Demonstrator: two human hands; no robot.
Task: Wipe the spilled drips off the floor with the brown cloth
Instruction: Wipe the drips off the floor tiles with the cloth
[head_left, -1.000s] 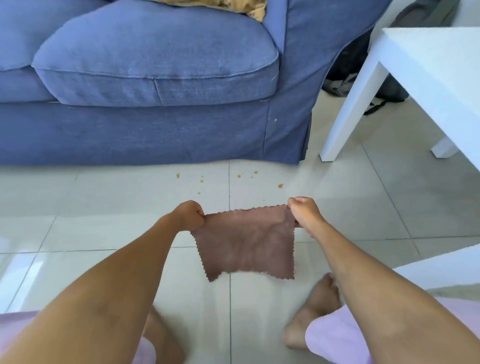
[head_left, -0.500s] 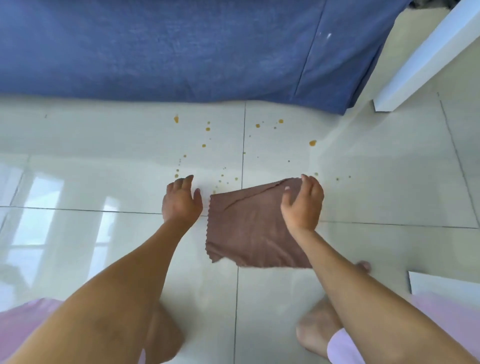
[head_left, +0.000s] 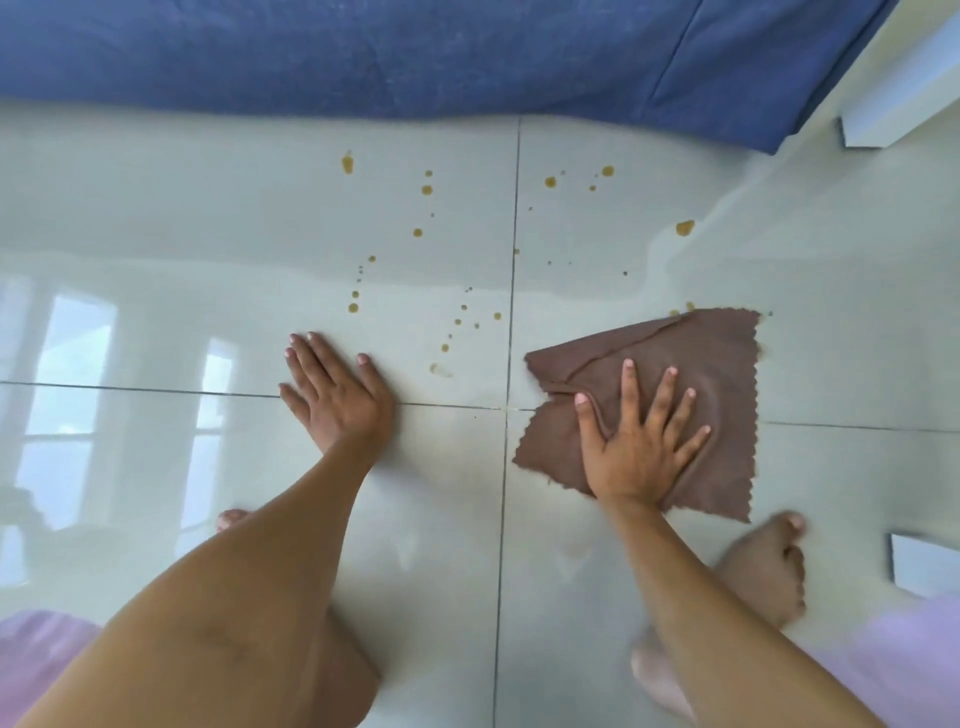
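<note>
Head view, cloth: the brown scalloped-edge cloth (head_left: 701, 374) is laid flat on the glossy pale tiled floor (head_left: 156, 234), one corner folded over, right of the tile joint
Head view, right hand (head_left: 636, 441): pressed palm-down on the cloth, fingers spread apart
Head view, left hand (head_left: 335, 395): laid flat on bare tile, fingers extended and mostly together, apart from the cloth
Head view, drips: amber spots (head_left: 426, 189) are scattered between the hands and the blue fabric sofa (head_left: 467, 52); two lie just beside the cloth's far edge
</note>
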